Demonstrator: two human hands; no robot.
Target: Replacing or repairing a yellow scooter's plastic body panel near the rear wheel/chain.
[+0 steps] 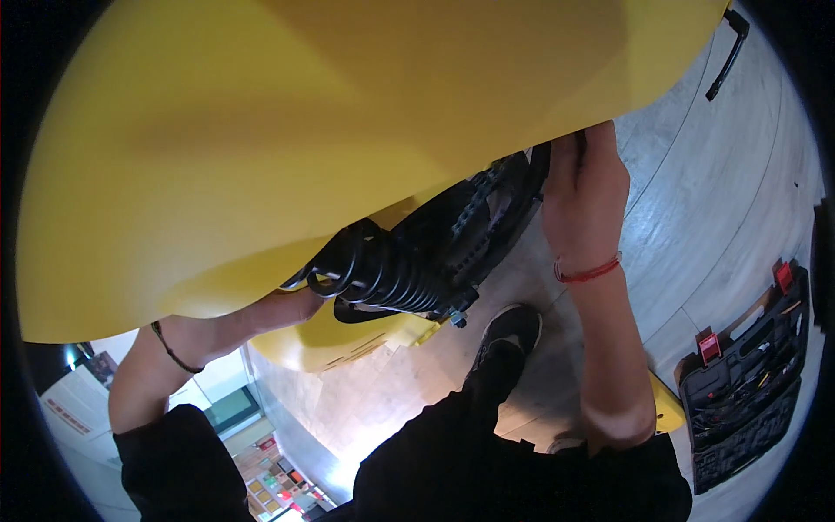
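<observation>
A large smooth yellow body panel (365, 113) spans the top of the view, its lower edge above both my hands. Beneath it shows a black coil spring shock absorber (383, 271), tilted, with a bolt at its lower end. A dark chain (474, 213) runs beside a curved black part (513, 228). My left hand (300, 304) reaches in from the left behind the spring, its fingers hidden. My right hand (588, 204) reaches up beside the right end of the black part. Its fingertips vanish behind the panel's edge, so its grip cannot be made out.
An opened black tool case (748, 383) with several tools lies on the pale wood-look floor (696, 226) at right. A smaller yellow part (348, 341) sits below the spring. A black lever (731, 56) sticks out at the upper right. My shoe (513, 329) stands below the chain.
</observation>
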